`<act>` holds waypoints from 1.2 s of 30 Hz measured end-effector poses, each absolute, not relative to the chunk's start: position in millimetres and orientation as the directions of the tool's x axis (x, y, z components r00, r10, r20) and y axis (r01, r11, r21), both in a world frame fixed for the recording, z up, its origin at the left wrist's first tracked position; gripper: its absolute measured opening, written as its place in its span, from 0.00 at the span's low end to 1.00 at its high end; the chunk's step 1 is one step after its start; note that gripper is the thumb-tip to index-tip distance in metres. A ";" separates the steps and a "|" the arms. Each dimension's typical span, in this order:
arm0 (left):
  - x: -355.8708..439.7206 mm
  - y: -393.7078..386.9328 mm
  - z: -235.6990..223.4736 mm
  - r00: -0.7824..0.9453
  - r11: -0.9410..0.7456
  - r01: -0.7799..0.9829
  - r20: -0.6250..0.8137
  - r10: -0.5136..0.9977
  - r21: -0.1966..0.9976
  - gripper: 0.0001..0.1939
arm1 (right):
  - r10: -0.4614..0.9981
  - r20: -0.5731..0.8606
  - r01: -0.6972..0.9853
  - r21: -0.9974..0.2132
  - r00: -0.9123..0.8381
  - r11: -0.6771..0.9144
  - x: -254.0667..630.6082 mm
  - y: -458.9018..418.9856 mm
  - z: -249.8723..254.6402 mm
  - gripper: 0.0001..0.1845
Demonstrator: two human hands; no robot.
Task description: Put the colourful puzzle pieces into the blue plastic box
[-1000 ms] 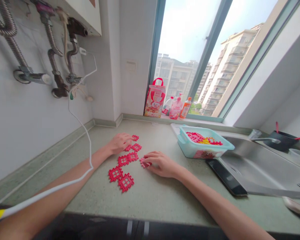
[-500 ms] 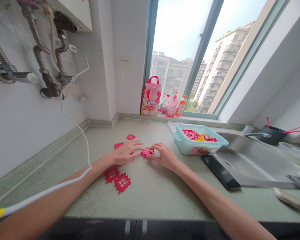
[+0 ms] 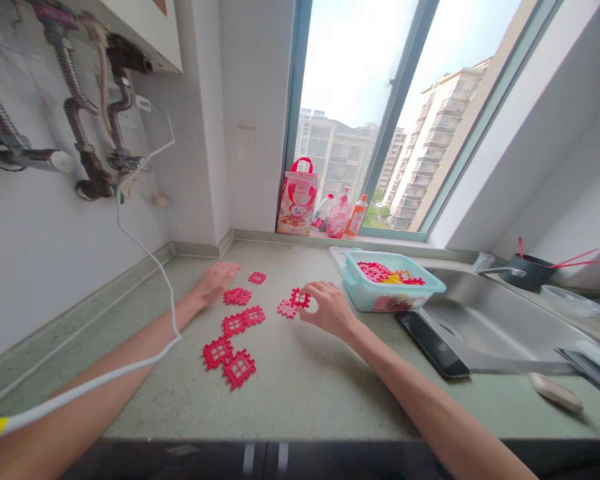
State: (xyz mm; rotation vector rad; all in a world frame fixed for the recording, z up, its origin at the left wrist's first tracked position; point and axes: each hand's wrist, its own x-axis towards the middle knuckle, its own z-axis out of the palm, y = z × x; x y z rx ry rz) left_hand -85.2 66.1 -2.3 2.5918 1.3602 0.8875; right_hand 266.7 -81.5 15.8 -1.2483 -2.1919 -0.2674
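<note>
My right hand (image 3: 330, 308) pinches a red waffle block (image 3: 299, 299), a square toothed plastic piece with window-like holes. A pinker waffle block (image 3: 286, 309) is beside it, touching or overlapping; whether they are joined I cannot tell. My left hand (image 3: 217, 281) hovers at the left with fingers stretched out, holding nothing. Nearest to it are a small group of pink blocks (image 3: 237, 297) and a single block (image 3: 257, 277) on the counter. Closer to me lie a linked pair (image 3: 235, 325) and another red pair (image 3: 239, 369) joined near their corners.
A light-blue tub (image 3: 380, 297) of red and yellow blocks stands right of my right hand. Beside it are a phone (image 3: 433, 345) and a steel sink (image 3: 485, 333). A white cable (image 3: 167, 280) hangs across my left forearm. Bottles (image 3: 339, 217) line the windowsill.
My left hand has moved left, off the block by my right hand, uncovering the pieces on the counter. The red block in my right hand now stands tilted up. The view has shifted slightly.
</note>
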 end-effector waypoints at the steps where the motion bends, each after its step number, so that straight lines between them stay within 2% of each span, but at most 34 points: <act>1: -85.8 68.0 -4.7 0.420 -0.584 0.730 0.441 0.793 0.355 0.31 | 0.694 0.628 0.830 -0.133 -0.352 0.542 271.0 -82.6 20.1 0.13; 5: -83.5 70.3 -11.7 0.444 -0.590 0.728 0.416 0.794 0.349 0.31 | 0.672 0.691 0.795 -0.237 -0.266 0.559 274.5 -82.5 22.7 0.11; 9: -83.1 73.7 -17.0 0.489 -0.607 0.739 0.386 0.782 0.292 0.30 | 0.764 0.543 0.811 -0.234 -0.348 0.536 257.0 -75.5 4.4 0.14; 13: -84.7 74.6 -17.3 0.489 -0.604 0.741 0.381 0.785 0.293 0.29 | 0.824 0.427 0.836 -0.232 -0.372 0.498 243.2 -71.4 -8.4 0.13; 16: -85.2 71.8 -14.4 0.498 -0.625 0.720 0.403 0.768 0.302 0.29 | 0.795 0.451 0.843 -0.153 -0.405 0.515 244.4 -73.7 -1.6 0.15; 20: -85.9 68.6 -11.3 0.501 -0.644 0.696 0.426 0.753 0.318 0.31 | 0.651 0.606 0.837 0.045 -0.457 0.545 273.1 -79.8 32.3 0.16; 22: -86.3 68.5 -11.3 0.511 -0.653 0.686 0.426 0.747 0.321 0.31 | 0.593 0.717 0.888 0.078 -0.365 0.452 306.2 -82.5 53.9 0.17; 24: -86.4 69.3 -12.3 0.521 -0.660 0.679 0.423 0.742 0.321 0.32 | 0.529 0.827 0.963 0.051 -0.189 0.264 351.7 -84.8 71.9 0.17; 27: -86.2 71.6 -14.9 0.513 -0.648 0.687 0.413 0.753 0.327 0.33 | 0.411 0.909 0.997 -0.071 0.076 -0.028 427.7 -88.9 85.0 0.20; 29: -86.2 73.1 -16.4 0.509 -0.638 0.694 0.400 0.762 0.332 0.33 | 0.333 0.920 0.975 -0.164 0.206 -0.150 469.5 -91.9 85.4 0.23; 33: -86.1 74.1 -17.5 0.517 -0.624 0.714 0.363 0.775 0.316 0.32 | 0.151 0.928 0.926 -0.305 0.342 -0.224 510.1 -91.0 77.5 0.28; 35: -86.0 73.9 -17.3 0.518 -0.623 0.721 0.361 0.775 0.304 0.32 | 0.165 0.916 0.918 -0.327 0.366 -0.223 514.0 -86.5 71.6 0.29; 36: -86.0 73.6 -17.2 0.518 -0.624 0.721 0.365 0.774 0.300 0.32 | 0.221 0.900 0.918 -0.326 0.374 -0.228 514.5 -83.9 68.3 0.29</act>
